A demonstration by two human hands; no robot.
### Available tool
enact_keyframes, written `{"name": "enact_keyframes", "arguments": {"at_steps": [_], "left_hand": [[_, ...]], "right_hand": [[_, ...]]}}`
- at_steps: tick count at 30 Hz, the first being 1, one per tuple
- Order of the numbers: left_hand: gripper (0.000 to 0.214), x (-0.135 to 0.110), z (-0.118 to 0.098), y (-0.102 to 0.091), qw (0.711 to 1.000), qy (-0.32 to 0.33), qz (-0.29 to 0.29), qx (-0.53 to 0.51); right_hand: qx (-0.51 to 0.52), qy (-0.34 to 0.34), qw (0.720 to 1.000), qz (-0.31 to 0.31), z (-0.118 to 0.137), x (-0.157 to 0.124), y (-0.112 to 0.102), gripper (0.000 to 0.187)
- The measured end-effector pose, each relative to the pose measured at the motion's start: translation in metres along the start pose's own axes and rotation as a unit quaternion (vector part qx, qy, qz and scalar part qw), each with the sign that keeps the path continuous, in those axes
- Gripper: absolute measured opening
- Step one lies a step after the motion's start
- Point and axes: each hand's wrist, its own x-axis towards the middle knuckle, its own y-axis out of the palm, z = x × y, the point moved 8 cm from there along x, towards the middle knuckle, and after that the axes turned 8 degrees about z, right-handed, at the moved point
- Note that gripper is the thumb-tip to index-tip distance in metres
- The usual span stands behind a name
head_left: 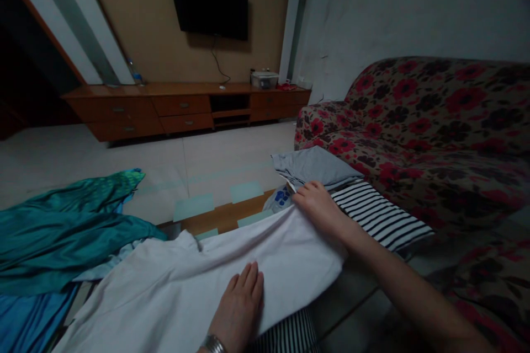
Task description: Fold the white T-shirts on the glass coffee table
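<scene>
A white garment [182, 281] lies spread across a low table in front of me. My left hand [240, 309] rests flat on it near the front edge, fingers together, a metal watch on the wrist. My right hand [317, 207] presses on the garment's far right end, fingers curled over the fold beside a blue printed patch [282, 196]. Whether those fingers pinch the cloth cannot be told. A black-and-white striped garment [379, 215] lies folded just right of that hand, and a grey folded garment [314, 168] sits behind it.
Teal and blue shiny cloth [70, 226] is heaped at the left. A floral sofa [434, 127] fills the right side. Across the tiled floor [232, 154] stands a long wooden cabinet [182, 107] under a wall-mounted television [209, 0].
</scene>
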Motion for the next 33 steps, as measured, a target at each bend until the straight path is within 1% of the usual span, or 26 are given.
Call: {"name": "enact_keyframes", "arguments": {"at_steps": [2, 4, 6, 8, 9, 11, 13, 15, 16, 17, 19, 21, 23, 27, 29, 30, 33], "left_hand": [[0.039, 0.001, 0.004, -0.011, 0.999, 0.017, 0.000, -0.041], [0.031, 0.002, 0.016, -0.029, 0.994, 0.034, -0.004, -0.100], [0.032, 0.004, 0.044, -0.051, 0.990, 0.033, -0.028, -0.136], [0.036, 0.006, 0.084, -0.071, 0.990, 0.014, -0.055, -0.126], [0.037, 0.008, 0.104, -0.077, 0.992, 0.009, -0.055, -0.111], [0.034, 0.012, 0.141, -0.078, 0.996, 0.012, -0.019, -0.087], [0.028, 0.014, 0.171, -0.071, 0.997, 0.011, 0.030, -0.068], [0.032, 0.013, 0.194, -0.061, 0.997, 0.003, 0.065, -0.052], [0.034, 0.013, 0.202, -0.057, 0.996, -0.005, 0.080, -0.044], [0.035, 0.012, 0.209, -0.054, 0.995, -0.015, 0.094, -0.037], [0.029, 0.011, 0.218, -0.050, 0.991, -0.035, 0.126, -0.032], [0.023, 0.009, 0.223, -0.051, 0.987, -0.049, 0.146, -0.044], [0.020, 0.006, 0.230, -0.056, 0.984, -0.070, 0.148, -0.077], [0.017, -0.010, 0.251, -0.061, 0.963, -0.132, 0.127, -0.198], [0.017, -0.017, 0.254, -0.063, 0.959, -0.126, 0.101, -0.234], [0.018, -0.018, 0.251, -0.064, 0.962, -0.110, 0.083, -0.236], [0.029, -0.017, 0.232, -0.066, 0.978, -0.042, 0.048, -0.199]], "right_hand": [[0.004, 0.052, 0.999, 0.008, -0.037, 0.015, 0.014, 0.021], [0.039, 0.106, 0.993, 0.030, -0.067, 0.014, 0.036, 0.022], [0.107, 0.136, 0.983, 0.062, -0.086, 0.002, 0.061, 0.024], [0.195, 0.141, 0.966, 0.096, -0.089, -0.012, 0.088, 0.024], [0.237, 0.137, 0.956, 0.106, -0.087, -0.018, 0.100, 0.025], [0.302, 0.135, 0.938, 0.100, -0.081, -0.027, 0.121, 0.026], [0.333, 0.156, 0.928, 0.062, -0.079, -0.032, 0.136, 0.030], [0.338, 0.192, 0.921, 0.032, -0.081, -0.035, 0.149, 0.036], [0.336, 0.207, 0.918, 0.028, -0.082, -0.036, 0.156, 0.039], [0.336, 0.218, 0.916, 0.030, -0.082, -0.036, 0.161, 0.041], [0.339, 0.231, 0.911, 0.042, -0.082, -0.037, 0.169, 0.042], [0.351, 0.228, 0.907, 0.052, -0.080, -0.037, 0.171, 0.037], [0.364, 0.223, 0.903, 0.056, -0.079, -0.038, 0.169, 0.031], [0.391, 0.252, 0.883, 0.053, -0.082, -0.044, 0.169, 0.027], [0.414, 0.257, 0.872, 0.047, -0.083, -0.046, 0.171, 0.029], [0.424, 0.257, 0.868, 0.043, -0.083, -0.047, 0.172, 0.032], [0.445, 0.253, 0.858, 0.036, -0.081, -0.050, 0.174, 0.042]]}}
